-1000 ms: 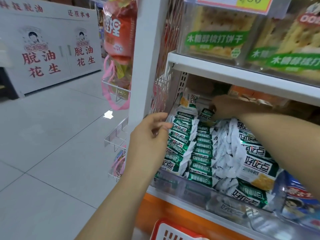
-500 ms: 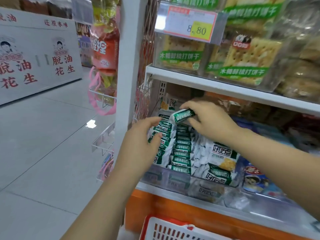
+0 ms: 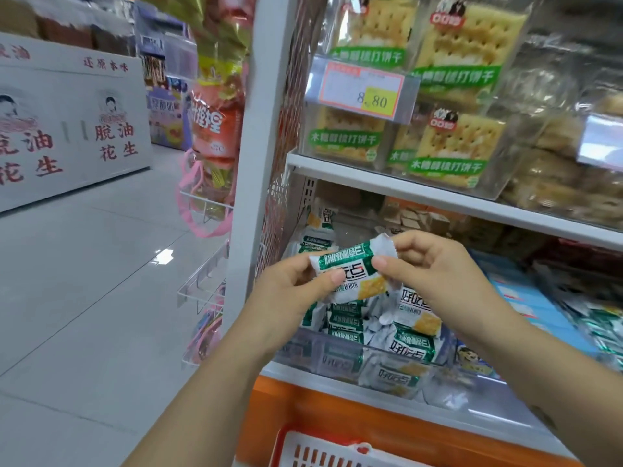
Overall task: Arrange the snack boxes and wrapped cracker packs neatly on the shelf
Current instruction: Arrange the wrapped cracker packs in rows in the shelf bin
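Stocking the aisle: I hold one wrapped cracker pack [image 3: 350, 267] between both hands in front of the lower shelf [image 3: 488, 414], just above the rows of like packs [image 3: 345, 323] stacked on edge behind its clear plastic front lip. My left hand [image 3: 290, 291] grips the pack's left end, thumb pressed on its face and fingers curled behind. My right hand [image 3: 435, 267] pinches the crimped seal at the right end between thumb and forefinger. The pack is a small oblong in glossy white film, with a green band and a printed golden cracker. To the right of the rows, loose packs [image 3: 416, 335] of the same kind lie face-up, their film creased. On the white upper shelf [image 3: 337, 170], square pitted crackers sit in stiff clear boxes [image 3: 455, 146] with green labels, and a price tag [image 3: 362, 91] reading 8.80 hangs before them in a clear holder. A smooth white post [image 3: 256, 146] frames the unit's left side. A red slotted plastic basket [image 3: 323, 455] shows below.
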### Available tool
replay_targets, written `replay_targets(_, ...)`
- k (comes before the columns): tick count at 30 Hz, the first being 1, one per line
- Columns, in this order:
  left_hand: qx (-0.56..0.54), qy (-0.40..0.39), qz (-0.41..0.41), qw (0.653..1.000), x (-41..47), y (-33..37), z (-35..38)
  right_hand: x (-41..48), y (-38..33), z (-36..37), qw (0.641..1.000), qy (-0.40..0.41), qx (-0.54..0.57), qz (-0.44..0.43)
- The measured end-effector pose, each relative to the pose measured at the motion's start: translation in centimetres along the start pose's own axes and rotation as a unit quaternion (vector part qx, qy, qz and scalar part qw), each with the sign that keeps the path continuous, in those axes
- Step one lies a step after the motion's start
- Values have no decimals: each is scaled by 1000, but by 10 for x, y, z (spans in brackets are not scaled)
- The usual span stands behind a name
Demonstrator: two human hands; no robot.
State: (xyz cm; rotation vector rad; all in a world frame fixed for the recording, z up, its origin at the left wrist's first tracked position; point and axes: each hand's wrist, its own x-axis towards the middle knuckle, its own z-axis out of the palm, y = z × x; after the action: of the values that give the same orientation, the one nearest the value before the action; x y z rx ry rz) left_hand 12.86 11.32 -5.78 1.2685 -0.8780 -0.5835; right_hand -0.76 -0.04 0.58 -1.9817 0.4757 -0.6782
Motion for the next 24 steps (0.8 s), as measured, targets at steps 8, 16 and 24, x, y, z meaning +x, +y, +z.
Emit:
replay_targets(8, -4, 137, 70, 988, -3, 3, 15, 1, 9, 6, 998, 55, 5, 7)
replay_targets(16, -13, 174, 79, 981, 0, 1, 14, 5, 6, 13, 998, 47, 39, 6)
replay_targets(24, -169, 67, -118, 976, -2, 5, 6, -6, 13, 14, 994, 4, -98, 55)
